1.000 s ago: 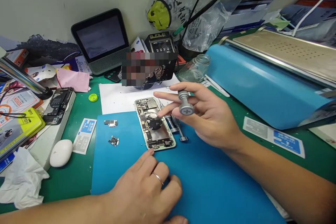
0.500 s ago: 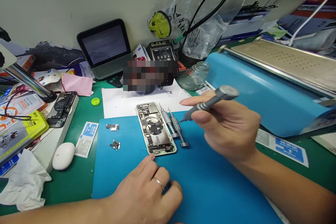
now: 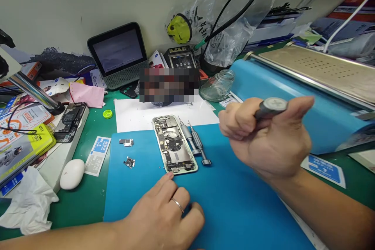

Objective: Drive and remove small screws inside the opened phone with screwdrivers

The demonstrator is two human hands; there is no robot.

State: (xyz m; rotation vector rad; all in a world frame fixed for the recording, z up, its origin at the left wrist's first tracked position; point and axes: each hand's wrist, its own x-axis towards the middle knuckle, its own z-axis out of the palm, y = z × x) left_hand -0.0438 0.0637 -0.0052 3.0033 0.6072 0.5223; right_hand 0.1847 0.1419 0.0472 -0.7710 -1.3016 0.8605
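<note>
The right hand (image 3: 268,140) clasped a screwdriver (image 3: 274,104); the left hand (image 3: 168,207), grasping nothing, met the near edge of the phone (image 3: 182,157) on the mat (image 3: 231,199). A leftward sweep might have scattered 2 boards (image 3: 129,161).

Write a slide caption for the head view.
Right hand grips a screwdriver, left hand beside an opened phone on a blue mat.

The right hand (image 3: 268,140) wraps around a gray screwdriver (image 3: 272,106), so its tip is hidden and mostly its round end shows. The bottom edge cuts off part of the left hand (image 3: 165,211). Blurry squares (image 3: 168,86) cover something behind the open phone (image 3: 175,142). The words on the screen (image 3: 118,50) are too faint to read.
</note>
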